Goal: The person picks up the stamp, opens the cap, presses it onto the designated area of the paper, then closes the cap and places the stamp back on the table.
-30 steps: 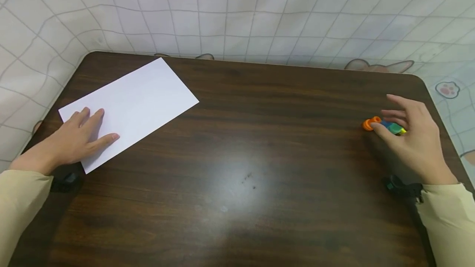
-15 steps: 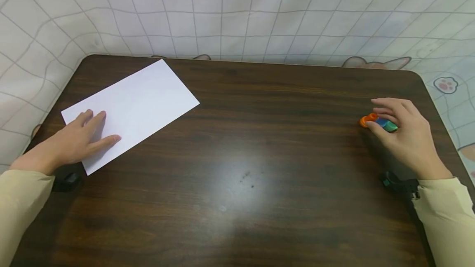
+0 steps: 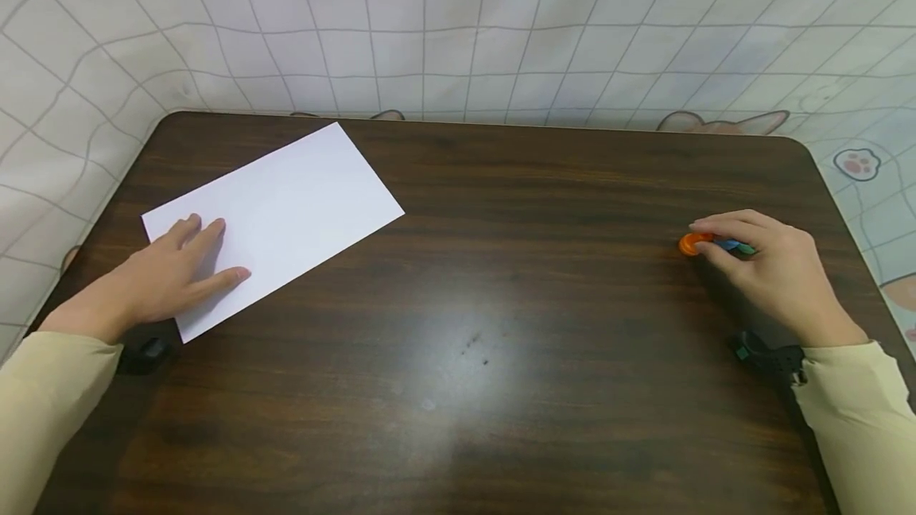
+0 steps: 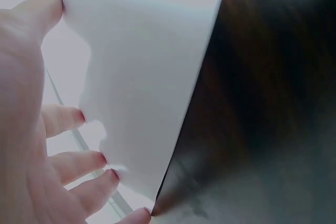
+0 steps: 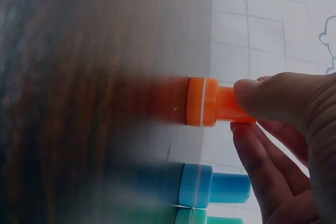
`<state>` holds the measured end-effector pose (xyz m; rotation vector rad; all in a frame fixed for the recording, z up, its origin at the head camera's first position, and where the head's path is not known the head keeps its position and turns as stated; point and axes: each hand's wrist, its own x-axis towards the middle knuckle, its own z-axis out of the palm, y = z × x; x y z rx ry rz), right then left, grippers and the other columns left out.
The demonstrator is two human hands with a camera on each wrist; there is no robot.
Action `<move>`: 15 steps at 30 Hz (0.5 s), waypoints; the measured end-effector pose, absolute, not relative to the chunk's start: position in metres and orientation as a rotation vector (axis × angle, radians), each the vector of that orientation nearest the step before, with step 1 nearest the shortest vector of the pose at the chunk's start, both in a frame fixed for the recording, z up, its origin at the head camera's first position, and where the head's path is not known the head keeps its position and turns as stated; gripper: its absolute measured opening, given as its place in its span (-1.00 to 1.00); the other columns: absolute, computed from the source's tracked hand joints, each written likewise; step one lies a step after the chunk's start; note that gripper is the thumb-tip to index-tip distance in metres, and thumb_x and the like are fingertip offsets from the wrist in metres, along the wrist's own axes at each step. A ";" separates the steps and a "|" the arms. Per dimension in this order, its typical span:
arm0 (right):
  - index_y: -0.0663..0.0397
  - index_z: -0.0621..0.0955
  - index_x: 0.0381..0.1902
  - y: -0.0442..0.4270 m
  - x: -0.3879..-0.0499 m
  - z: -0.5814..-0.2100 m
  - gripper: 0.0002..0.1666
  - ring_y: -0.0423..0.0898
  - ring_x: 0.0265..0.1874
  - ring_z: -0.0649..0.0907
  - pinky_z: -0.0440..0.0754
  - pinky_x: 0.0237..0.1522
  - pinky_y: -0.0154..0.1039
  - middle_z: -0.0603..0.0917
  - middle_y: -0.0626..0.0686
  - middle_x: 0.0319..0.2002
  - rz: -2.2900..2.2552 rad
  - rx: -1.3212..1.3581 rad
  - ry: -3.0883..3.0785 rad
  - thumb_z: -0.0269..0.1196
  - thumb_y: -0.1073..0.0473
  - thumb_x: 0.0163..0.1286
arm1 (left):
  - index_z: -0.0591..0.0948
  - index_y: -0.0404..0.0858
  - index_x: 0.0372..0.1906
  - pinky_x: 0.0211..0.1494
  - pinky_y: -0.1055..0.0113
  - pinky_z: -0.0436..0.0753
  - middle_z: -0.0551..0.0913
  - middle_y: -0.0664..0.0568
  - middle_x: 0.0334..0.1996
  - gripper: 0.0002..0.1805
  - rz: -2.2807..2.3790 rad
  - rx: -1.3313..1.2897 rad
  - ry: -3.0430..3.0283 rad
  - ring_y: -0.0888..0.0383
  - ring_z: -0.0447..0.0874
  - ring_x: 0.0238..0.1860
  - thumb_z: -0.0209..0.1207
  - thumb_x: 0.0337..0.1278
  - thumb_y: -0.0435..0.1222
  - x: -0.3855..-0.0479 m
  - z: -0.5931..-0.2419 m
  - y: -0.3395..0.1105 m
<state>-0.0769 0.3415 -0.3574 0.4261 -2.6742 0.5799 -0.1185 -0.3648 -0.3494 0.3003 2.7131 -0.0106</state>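
A white sheet of paper lies slanted on the left part of the dark table. My left hand rests on its near left part with fingers spread; the left wrist view shows the fingertips of this hand along the paper. On the right, my right hand pinches an orange stamp-like piece between thumb and fingers. In the right wrist view the orange piece stands on the table, its narrow top gripped by the right hand. Blue and green pieces stand beside it.
The brown wooden table spans the view between both hands. A white cloth with a grid pattern hangs behind its far edge and along both sides.
The paper and my left hand have shifted slightly right. My right hand has moved a little left, and its thumb and fingers have closed on the orange piece.
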 end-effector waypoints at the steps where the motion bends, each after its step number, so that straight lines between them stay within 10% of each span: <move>1: 0.04 0.80 -0.05 0.341 -0.077 -0.357 -0.52 -0.90 -0.05 0.26 0.25 -0.03 -0.78 0.81 0.10 -0.11 0.583 0.435 -2.671 0.55 0.45 0.04 | -0.01 -0.45 0.62 0.44 -0.55 0.23 -0.03 -0.68 0.53 0.15 -0.011 0.304 2.710 -0.69 0.04 0.47 0.00 0.36 0.37 -0.118 -0.349 -0.362; 8: 0.00 0.80 -0.07 0.340 -0.076 -0.356 -0.53 -0.93 -0.10 0.28 0.43 -0.19 -0.60 0.82 0.07 -0.13 0.558 0.448 -2.683 0.57 0.42 0.03 | -0.06 -0.36 0.65 0.45 -0.55 0.19 -0.06 -0.60 0.57 0.17 0.003 0.312 2.688 -0.66 0.04 0.49 0.00 0.33 0.40 -0.119 -0.347 -0.350; 15: 0.02 0.80 -0.05 0.337 -0.075 -0.356 -0.55 -0.96 -0.17 0.33 0.30 -0.10 -0.91 0.82 0.08 -0.13 0.617 0.411 -2.743 0.57 0.40 0.07 | 0.00 -0.32 0.65 0.47 -0.51 0.23 -0.03 -0.55 0.59 0.13 0.035 0.399 2.720 -0.63 0.09 0.50 0.09 0.32 0.35 -0.118 -0.349 -0.338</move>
